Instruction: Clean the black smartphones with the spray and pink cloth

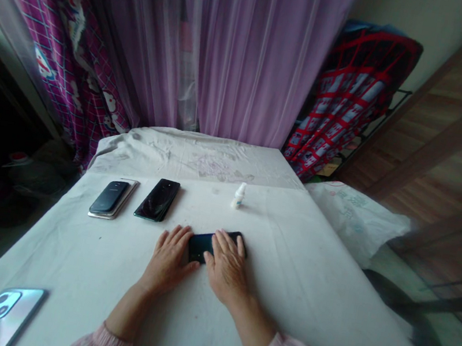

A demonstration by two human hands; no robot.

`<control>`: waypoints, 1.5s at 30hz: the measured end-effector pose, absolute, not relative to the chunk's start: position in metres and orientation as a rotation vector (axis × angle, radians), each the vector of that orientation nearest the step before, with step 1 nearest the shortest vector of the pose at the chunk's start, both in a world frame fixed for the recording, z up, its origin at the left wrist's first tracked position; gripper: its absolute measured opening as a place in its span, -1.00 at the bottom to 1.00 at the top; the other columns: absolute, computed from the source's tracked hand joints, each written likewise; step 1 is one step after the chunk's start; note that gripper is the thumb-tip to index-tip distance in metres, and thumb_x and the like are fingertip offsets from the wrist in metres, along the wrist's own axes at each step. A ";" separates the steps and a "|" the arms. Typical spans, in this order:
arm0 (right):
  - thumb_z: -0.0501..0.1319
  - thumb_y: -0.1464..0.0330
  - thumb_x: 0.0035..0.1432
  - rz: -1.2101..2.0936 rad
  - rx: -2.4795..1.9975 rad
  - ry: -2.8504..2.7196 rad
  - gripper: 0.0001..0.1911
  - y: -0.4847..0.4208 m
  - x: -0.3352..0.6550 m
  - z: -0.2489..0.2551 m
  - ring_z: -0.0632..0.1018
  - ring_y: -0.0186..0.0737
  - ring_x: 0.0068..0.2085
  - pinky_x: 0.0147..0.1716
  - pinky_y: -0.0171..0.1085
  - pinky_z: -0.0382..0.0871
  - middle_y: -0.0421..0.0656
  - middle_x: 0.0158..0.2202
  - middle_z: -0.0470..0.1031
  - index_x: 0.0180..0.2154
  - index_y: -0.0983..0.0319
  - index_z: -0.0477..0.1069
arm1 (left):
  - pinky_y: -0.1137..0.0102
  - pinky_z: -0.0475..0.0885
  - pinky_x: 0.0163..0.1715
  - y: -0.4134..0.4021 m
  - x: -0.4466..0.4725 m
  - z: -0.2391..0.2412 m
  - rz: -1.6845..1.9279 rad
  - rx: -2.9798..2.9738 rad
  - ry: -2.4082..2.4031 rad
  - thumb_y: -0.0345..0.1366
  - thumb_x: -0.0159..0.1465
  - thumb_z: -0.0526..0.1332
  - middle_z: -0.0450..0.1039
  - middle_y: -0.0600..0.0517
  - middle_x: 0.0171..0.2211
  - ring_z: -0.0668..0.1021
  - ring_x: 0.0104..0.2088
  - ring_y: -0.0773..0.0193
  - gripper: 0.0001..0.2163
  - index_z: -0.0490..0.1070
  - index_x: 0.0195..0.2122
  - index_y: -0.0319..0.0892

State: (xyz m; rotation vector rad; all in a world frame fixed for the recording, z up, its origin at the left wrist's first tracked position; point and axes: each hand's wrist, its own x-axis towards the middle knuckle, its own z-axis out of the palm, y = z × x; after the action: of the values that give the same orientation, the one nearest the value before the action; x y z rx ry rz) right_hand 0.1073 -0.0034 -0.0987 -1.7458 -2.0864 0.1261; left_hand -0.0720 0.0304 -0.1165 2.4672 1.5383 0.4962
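A dark phone [201,245] lies on the white-covered table, its long side running left to right. My left hand [168,258] holds its left end, with the fingers at the far corner and the thumb at the near one. Across the right half of the phone rests my right hand [226,260], fingers stretched out over it and thumb near its front edge. That hand hides much of the screen. Beyond it stands a small white bottle [238,196] with a narrow top.
A black phone [158,199] lies left of my hands. Farther left, a dark phone [109,197] rests on another, light-edged phone [97,215]. A silvery-blue phone [11,313] lies at the near left. Purple curtains [254,54] hang behind the table [302,301]; a plastic bag [355,216] is beyond its right edge.
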 end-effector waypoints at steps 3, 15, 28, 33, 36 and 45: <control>-0.02 0.24 0.34 0.158 -1.670 -2.141 -0.53 -0.004 0.096 -0.097 0.20 -0.11 0.28 0.29 0.05 -0.22 0.01 0.24 0.27 0.19 0.29 0.27 | -0.06 0.06 0.22 0.031 -0.073 -0.119 0.517 2.471 1.539 -0.11 0.22 0.23 0.22 -0.16 0.26 0.20 0.28 -0.05 -0.46 0.21 0.19 -0.16; -0.06 0.33 0.32 0.104 -1.892 -2.043 -0.54 0.000 0.158 -0.100 0.30 -0.05 0.22 0.27 0.11 -0.17 0.02 0.24 0.26 0.20 0.28 0.25 | -0.07 0.04 0.23 0.031 -0.073 -0.116 0.512 2.457 1.508 -0.13 0.18 0.25 0.21 -0.17 0.26 0.19 0.28 -0.07 -0.43 0.20 0.20 -0.15; -0.12 0.55 0.23 0.024 -1.829 -2.079 -0.48 0.013 0.160 -0.111 0.33 -0.09 0.20 0.21 0.02 0.12 0.05 0.19 0.33 0.18 0.34 0.27 | -0.15 0.00 0.22 0.028 -0.066 -0.103 0.446 2.508 1.483 -0.02 0.20 0.22 0.20 -0.20 0.26 0.19 0.28 -0.12 -0.38 0.17 0.23 -0.18; -0.13 0.61 0.17 -0.038 -1.779 -2.100 -0.42 -0.018 0.163 -0.120 0.30 -0.10 0.22 0.22 0.02 0.11 0.05 0.22 0.29 0.21 0.37 0.22 | -0.15 0.01 0.21 0.028 -0.062 -0.101 0.457 2.478 1.547 -0.07 0.19 0.24 0.22 -0.19 0.25 0.20 0.27 -0.13 -0.44 0.24 0.18 -0.16; -0.14 0.64 0.15 -0.098 -1.745 -2.113 -0.38 -0.040 0.166 -0.129 0.28 -0.11 0.24 0.22 0.01 0.13 0.03 0.24 0.26 0.24 0.37 0.18 | -0.18 -0.01 0.21 0.028 -0.062 -0.103 0.454 2.475 1.520 -0.06 0.19 0.23 0.20 -0.20 0.26 0.18 0.28 -0.13 -0.43 0.23 0.19 -0.17; -0.14 0.60 0.20 0.025 -1.828 -2.065 -0.44 0.001 0.160 -0.115 0.33 -0.08 0.20 0.22 0.02 0.14 0.06 0.20 0.32 0.19 0.35 0.26 | -0.19 -0.05 0.21 0.034 -0.065 -0.106 0.419 2.460 1.456 -0.11 0.19 0.24 0.19 -0.18 0.27 0.16 0.30 -0.12 -0.43 0.20 0.20 -0.14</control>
State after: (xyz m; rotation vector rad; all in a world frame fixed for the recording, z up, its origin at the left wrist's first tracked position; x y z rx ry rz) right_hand 0.1605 0.0009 -0.1151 -1.8278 -2.0651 0.0252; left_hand -0.0649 0.0337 -0.1059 2.4597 1.4565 0.4190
